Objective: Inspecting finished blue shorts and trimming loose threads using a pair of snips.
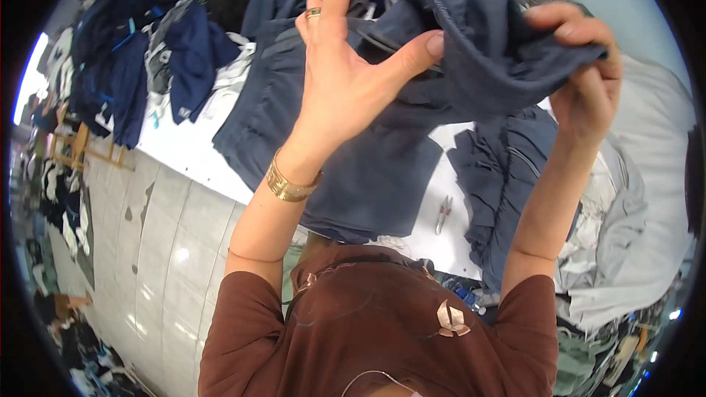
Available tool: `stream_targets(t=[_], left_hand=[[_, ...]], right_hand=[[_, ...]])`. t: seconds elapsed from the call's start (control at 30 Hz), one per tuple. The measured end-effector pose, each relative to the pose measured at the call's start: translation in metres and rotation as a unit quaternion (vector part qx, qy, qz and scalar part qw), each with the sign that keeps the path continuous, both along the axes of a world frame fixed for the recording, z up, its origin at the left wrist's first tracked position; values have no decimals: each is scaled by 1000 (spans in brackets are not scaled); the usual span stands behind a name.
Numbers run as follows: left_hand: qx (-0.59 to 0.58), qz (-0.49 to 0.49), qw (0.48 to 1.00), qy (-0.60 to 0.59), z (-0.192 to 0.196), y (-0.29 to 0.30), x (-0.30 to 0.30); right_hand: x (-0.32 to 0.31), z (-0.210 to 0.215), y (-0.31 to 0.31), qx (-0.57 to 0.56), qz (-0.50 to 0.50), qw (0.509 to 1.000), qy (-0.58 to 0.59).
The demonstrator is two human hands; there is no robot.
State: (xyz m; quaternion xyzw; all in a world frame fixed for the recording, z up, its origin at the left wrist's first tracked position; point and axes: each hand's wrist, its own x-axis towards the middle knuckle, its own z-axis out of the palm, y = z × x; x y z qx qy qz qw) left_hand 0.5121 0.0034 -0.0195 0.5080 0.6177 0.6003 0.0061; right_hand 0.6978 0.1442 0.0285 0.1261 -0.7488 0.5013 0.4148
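A dark blue-grey garment with a gathered, elastic-looking waistband is raised in front of me. My right hand grips its right end, fingers curled round the bunched cloth. At the garment's left side is my left hand, its thumb and a finger spread wide. That thumb's tip lies against the waistband edge, while the other fingers are partly hidden. Below, more dark blue-grey clothing lies spread on the white table. A small pair of thread snips rests on the tabletop to its right.
Navy garments are heaped on the table's far left. A crumpled dark piece lies at the right, beside a large pale grey cloth. The tiled floor shows at left, with a wooden stool farther off.
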Motion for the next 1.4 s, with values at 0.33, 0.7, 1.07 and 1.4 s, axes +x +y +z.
stream_targets(t=[0.33, 0.7, 1.07, 1.4], left_hand=[[-53, 116, 985, 115, -51, -28, -83], [-301, 65, 937, 167, -136, -54, -91], [-210, -68, 966, 131, -194, -2, -24], [-304, 206, 919, 146, -217, -50, -51]], right_hand=[[-41, -63, -7, -78, -177, 978, -74], [-32, -250, -5, 153, -479, 818, -279], [-8, -307, -127, 98, -436, 819, -360], [-23, -226, -63, -261, -301, 884, -246]])
